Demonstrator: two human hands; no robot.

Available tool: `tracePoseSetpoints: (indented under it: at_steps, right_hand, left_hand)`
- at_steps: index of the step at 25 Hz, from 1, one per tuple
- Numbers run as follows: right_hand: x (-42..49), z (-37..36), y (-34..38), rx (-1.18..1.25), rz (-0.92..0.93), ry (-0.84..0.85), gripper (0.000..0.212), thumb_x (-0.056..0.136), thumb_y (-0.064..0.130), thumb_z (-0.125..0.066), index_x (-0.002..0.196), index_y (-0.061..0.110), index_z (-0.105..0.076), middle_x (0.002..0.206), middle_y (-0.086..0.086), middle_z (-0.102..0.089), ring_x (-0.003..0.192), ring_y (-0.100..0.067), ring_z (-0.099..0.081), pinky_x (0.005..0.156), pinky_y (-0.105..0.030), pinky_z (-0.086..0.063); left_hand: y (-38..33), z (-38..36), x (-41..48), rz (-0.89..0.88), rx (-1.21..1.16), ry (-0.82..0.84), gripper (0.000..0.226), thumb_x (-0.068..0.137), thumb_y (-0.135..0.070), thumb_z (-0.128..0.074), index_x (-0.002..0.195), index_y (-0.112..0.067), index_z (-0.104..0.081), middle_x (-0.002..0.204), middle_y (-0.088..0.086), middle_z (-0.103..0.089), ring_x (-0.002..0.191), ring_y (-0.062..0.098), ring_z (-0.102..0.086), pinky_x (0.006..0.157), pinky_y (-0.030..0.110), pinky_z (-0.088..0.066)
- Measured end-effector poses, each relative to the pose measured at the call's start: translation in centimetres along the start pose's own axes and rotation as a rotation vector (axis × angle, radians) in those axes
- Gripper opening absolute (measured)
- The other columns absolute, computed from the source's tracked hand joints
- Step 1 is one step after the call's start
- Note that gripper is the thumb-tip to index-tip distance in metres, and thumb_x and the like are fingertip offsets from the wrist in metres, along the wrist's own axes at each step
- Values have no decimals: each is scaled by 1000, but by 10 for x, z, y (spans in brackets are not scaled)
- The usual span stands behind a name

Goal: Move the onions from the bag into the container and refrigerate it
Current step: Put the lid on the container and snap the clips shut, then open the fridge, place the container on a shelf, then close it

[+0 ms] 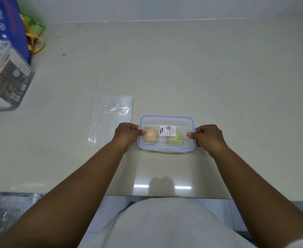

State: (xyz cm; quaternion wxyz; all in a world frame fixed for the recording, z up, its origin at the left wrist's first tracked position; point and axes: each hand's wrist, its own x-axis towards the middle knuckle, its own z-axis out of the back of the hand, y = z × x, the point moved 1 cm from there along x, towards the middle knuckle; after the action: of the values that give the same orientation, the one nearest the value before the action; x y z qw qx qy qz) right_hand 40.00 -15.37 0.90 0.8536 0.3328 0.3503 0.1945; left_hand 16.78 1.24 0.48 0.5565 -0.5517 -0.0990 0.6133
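Fingers of both the left hand (127, 134) and right hand (209, 136) are curling closed, gripping the lidded container (166, 120) ends; two onions (150, 134) are sitting inside.

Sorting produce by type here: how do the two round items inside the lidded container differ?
The left item is pale tan-orange; the right item is light green. The left one lies beside the left hand, the right one nearer the right hand, partly under the lid's label. Both are roundish, similar in size, and sit in the closed clear container.

clear glossy plastic container (166, 120), crinkly transparent plastic bag (111, 119), smooth glossy countertop (183, 77)
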Motion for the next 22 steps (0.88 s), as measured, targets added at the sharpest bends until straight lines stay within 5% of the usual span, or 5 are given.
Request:
tracePoseSetpoints:
  at_steps: [5, 10, 13, 16, 22]
  right_hand:
    - [-15, -11, -2, -91, 112, -109, 31, 83, 32, -71, 86, 1, -72, 85, -15, -73, 82, -30, -66, 76, -36, -51]
    - [-33, -32, -7, -223, 154, -238, 35, 97, 32, -47, 78, 4, -55, 89, -19, -61, 78, -35, -55, 64, -34, -39]
    - [-44, -37, -5, -173, 117, -260, 37, 101, 34, -40, 114, 6, -61, 119, -21, -57, 105, -35, -57, 81, -34, -42]
    - [-69, -30, -3, -68, 116, -380, 44, 100, 34, -45, 136, 10, -52, 136, -17, -51, 123, -31, -53, 97, -31, -39]
    - [-183, -39, -62, 10, 105, -529, 35, 95, 31, -57, 125, 13, -61, 124, -7, -61, 108, -21, -61, 93, -29, -46]
  left_hand:
    - [3, -1, -2, -26, 7, -9, 22, 71, -26, -82, 82, -17, -66, 97, 10, -70, 88, 27, -67, 87, 43, -57]
    - [7, -3, -11, -114, 78, 25, 33, 81, -33, -72, 104, -11, -63, 102, 11, -67, 89, 30, -66, 84, 48, -57]
    - [12, -5, -27, -221, 217, 1, 42, 90, -45, -57, 115, -11, -60, 112, 12, -67, 96, 34, -65, 85, 40, -53]
    - [19, 1, -46, -121, 59, 43, 49, 90, -58, -44, 93, -13, -60, 99, 16, -68, 68, 32, -65, 59, 34, -55]
    - [73, -10, -107, -204, -15, 97, 39, 89, -54, -50, 82, -17, -61, 81, 4, -70, 77, 26, -67, 80, 48, -57]
